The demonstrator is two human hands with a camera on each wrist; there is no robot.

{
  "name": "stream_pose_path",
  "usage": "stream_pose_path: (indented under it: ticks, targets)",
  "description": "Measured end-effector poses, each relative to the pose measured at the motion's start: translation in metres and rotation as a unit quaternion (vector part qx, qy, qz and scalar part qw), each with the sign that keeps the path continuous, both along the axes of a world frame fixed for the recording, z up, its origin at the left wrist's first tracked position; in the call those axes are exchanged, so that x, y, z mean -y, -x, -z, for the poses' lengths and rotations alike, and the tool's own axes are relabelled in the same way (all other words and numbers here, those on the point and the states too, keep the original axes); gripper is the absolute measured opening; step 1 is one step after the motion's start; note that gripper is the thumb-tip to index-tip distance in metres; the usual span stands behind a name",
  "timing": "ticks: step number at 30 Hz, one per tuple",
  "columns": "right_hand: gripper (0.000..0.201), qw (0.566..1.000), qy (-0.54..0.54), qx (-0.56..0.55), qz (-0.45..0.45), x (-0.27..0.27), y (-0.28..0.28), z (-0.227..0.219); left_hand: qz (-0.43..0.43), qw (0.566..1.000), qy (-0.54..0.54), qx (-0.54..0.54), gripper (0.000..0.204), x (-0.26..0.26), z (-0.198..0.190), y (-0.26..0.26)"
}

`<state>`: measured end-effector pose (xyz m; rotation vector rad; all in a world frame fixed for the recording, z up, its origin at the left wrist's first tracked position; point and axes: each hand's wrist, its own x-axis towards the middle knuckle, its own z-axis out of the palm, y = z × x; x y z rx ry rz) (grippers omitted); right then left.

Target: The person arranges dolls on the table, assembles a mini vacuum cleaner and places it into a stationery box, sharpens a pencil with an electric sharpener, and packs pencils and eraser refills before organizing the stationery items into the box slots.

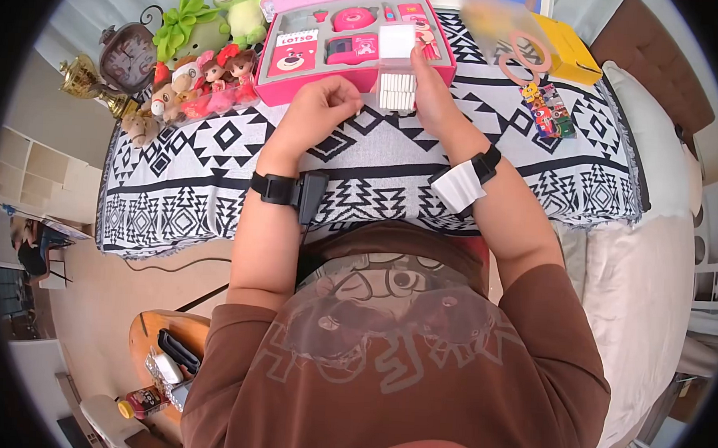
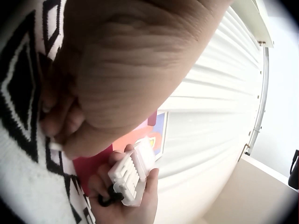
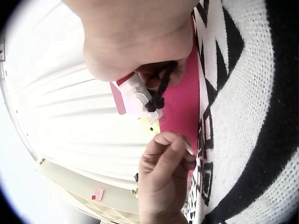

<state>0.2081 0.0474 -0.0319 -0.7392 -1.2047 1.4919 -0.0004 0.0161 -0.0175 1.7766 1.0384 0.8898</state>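
My right hand (image 1: 438, 99) holds up a small clear plastic case (image 1: 383, 105) packed with rows of short white sticks (image 1: 398, 89). Its lid (image 1: 396, 43) is raised. A black, cord-like piece (image 3: 161, 91) shows against the right hand's fingers, beside the case. Left of the case, my left hand (image 1: 320, 114) pinches one short white stick (image 3: 189, 148) between thumb and fingers, low over the patterned cloth. In the left wrist view, that white stick (image 2: 55, 146) pokes out from the fingertips, while the left palm and wrist cover much of the picture.
Behind the hands stands an open pink gift box (image 1: 281, 90) with a LOTSO notebook (image 1: 294, 53) and other items. Plush toys (image 1: 192, 36), dolls (image 1: 217, 82), a clock (image 1: 130, 54) and a gold trophy (image 1: 83, 77) crowd the left; a yellow box (image 1: 571, 53) and pinkish rings (image 1: 529, 51) lie right.
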Motion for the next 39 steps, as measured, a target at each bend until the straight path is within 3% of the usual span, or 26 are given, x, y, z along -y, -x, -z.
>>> stream_pose_path:
  ticks: [2,4,8,13,23,25,28,32,35,39]
  targets:
    - [0.061,1.0,0.005,0.02,-0.014,0.003,0.003,-0.001,-0.047,0.998,-0.015,0.036,0.007,0.001,-0.002,-0.008]
    - [0.062,0.995,0.04,0.055,-0.068,0.006,0.002,-0.001,-0.048,0.984,-0.035,0.17,0.006,0.004,-0.001,-0.014]
    - [0.06,0.991,0.035,0.068,-0.112,0.009,0.009,0.0,-0.051,0.983,-0.035,0.172,0.008,0.008,0.0,-0.022]
    - [0.059,0.986,0.049,0.115,-0.114,0.015,0.008,-0.009,-0.043,0.992,-0.071,0.095,0.008,0.012,0.001,-0.025]
    - [0.057,0.988,0.041,0.101,-0.105,0.016,0.01,-0.003,-0.056,0.994,-0.069,0.07,0.008,0.016,0.0,-0.035]
    - [0.057,0.985,0.029,0.121,-0.118,0.008,0.009,0.003,-0.059,0.984,-0.161,0.043,0.009,0.015,0.0,-0.035]
    - [0.056,0.983,0.022,0.136,-0.122,0.005,0.006,0.01,-0.06,0.979,-0.192,0.031,0.013,0.014,0.002,-0.036]
    - [0.055,0.991,0.038,0.092,-0.091,0.016,0.013,-0.002,-0.055,0.98,-0.192,0.008,0.016,0.014,0.001,-0.034]
    - [0.055,0.981,0.034,0.144,-0.126,0.005,0.006,0.006,-0.059,0.979,-0.197,0.003,0.017,0.014,0.002,-0.035]
    - [0.057,0.988,0.027,0.106,-0.105,0.007,0.009,0.007,-0.078,0.978,-0.191,0.001,0.018,0.013,0.002,-0.033]
